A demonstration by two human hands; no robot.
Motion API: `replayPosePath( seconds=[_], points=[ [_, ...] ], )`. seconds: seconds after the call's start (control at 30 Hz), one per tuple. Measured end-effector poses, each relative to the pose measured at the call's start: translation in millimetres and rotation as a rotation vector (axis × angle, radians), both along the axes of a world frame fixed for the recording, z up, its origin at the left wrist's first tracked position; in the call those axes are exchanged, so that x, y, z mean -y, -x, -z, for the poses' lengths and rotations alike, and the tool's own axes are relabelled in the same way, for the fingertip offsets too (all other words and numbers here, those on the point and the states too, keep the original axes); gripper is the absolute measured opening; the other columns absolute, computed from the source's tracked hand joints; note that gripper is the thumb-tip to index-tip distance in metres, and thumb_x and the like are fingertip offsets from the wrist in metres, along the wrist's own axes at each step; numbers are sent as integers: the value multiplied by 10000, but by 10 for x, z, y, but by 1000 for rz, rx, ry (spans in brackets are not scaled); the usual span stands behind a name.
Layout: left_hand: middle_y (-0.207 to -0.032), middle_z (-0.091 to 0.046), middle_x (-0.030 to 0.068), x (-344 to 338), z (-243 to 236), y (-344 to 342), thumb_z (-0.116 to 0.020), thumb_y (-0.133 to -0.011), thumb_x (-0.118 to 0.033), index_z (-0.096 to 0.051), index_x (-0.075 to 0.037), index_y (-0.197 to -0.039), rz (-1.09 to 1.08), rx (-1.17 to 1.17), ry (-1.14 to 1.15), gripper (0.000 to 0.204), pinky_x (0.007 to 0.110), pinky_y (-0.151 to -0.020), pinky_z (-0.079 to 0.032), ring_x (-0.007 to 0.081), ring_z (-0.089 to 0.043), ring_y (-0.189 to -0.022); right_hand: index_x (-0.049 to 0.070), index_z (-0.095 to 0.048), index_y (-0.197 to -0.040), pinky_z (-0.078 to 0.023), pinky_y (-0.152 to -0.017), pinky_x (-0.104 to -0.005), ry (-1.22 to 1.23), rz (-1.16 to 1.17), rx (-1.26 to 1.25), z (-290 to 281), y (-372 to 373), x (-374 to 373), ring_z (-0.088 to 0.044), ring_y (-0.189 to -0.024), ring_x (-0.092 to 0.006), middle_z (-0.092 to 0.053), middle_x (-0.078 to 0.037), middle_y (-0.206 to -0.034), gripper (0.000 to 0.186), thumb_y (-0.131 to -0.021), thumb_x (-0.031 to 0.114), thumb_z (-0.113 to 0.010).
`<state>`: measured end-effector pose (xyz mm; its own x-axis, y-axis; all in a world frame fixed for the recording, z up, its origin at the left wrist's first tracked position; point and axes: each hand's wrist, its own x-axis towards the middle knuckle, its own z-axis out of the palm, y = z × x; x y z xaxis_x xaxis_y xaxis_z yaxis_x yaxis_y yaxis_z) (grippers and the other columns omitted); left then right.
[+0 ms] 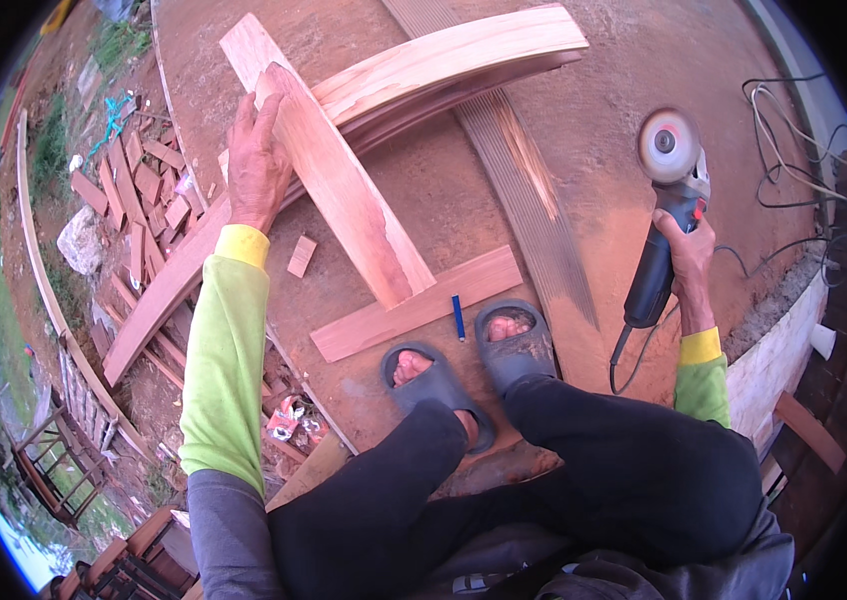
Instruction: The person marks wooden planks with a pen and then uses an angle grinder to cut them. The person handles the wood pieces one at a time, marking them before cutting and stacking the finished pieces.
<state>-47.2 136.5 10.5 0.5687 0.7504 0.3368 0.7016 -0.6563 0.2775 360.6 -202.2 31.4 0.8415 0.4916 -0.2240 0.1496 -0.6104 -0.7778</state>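
Observation:
My left hand (pixel 257 160) grips the edge of a reddish wooden board (pixel 349 190) near its far end; the fingertips are partly hidden. The board slants across a long curved timber (pixel 444 65), and its near end rests by a flat wooden strip (pixel 414 305) on the ground. Out to the right, my right hand (pixel 690 255) is wrapped round the body of a black and grey angle grinder (pixel 652 270). Its round disc (pixel 668 145) points away from me. Whether the disc spins I cannot tell.
A grooved plank (pixel 529 190) lies behind the strip. A blue marker-like stick (pixel 458 318) lies near my sandalled feet. One small wood block (pixel 302 256) sits left of the board. Offcuts (pixel 139 190) are heaped at left. Cables (pixel 779 140) coil by the right wall.

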Motion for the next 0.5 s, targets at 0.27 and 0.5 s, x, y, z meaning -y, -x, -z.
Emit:
replayPosePath(
  seconds=[0.27, 0.5],
  points=[
    [-1252, -381, 307, 645, -216, -416, -837, -658, -322, -212, 71, -1388, -409, 82, 421, 1038, 487, -986, -425, 478, -456, -1171, -9, -641, -958, -485, -621, -294, -21, -7, -30, -46, 58, -24, -592, -673, -133, -633, -43, -808, 365, -713, 234, -759],
    [-1253, -432, 277, 909, -248, -113, -751, -613, -133, -297, 44, -1365, -326, 130, 344, 896, 438, -997, -432, 417, -481, -1167, -12, -620, -993, -490, -613, -285, -66, 0, -16, -41, -14, 96, -583, -666, -111, -626, -35, -832, 384, -737, 241, -754]
  ],
)
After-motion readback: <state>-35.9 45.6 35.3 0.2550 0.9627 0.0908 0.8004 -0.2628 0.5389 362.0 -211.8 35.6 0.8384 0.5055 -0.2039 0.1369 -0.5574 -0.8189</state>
